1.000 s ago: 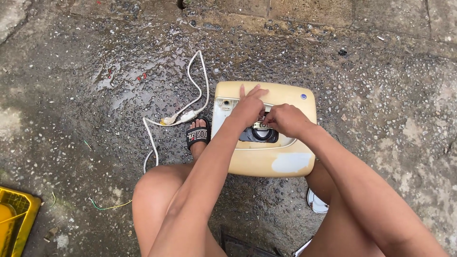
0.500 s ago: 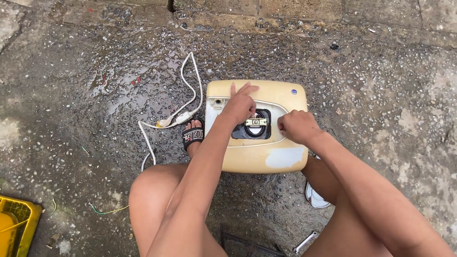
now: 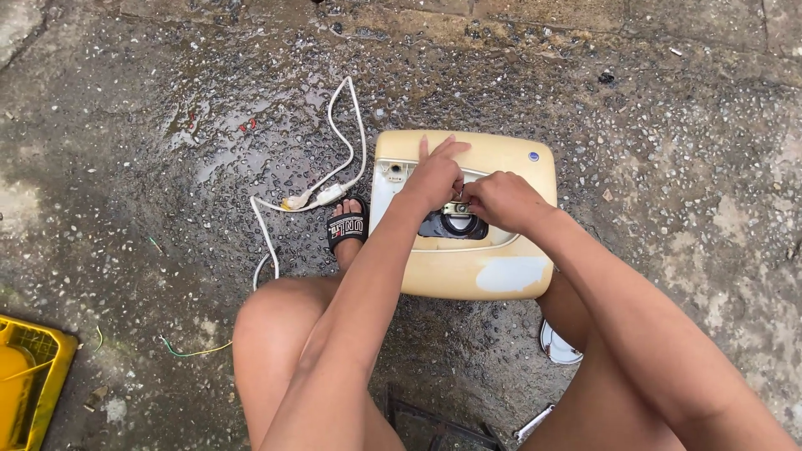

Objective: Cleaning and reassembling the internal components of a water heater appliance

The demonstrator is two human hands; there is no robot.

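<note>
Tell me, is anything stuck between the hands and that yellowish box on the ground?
Nothing visible. The left hand and right hand already touch the cream appliance casing, meeting at the small metal part above its dark opening.

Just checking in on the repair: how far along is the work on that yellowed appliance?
The appliance lies on wet ground, its dark middle opening exposed. Left hand and right hand both work a small metal part there. The white cord lies loose beside it.

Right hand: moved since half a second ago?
Yes. The right hand has come left across the cream appliance casing to the dark opening, meeting the left hand.
</note>
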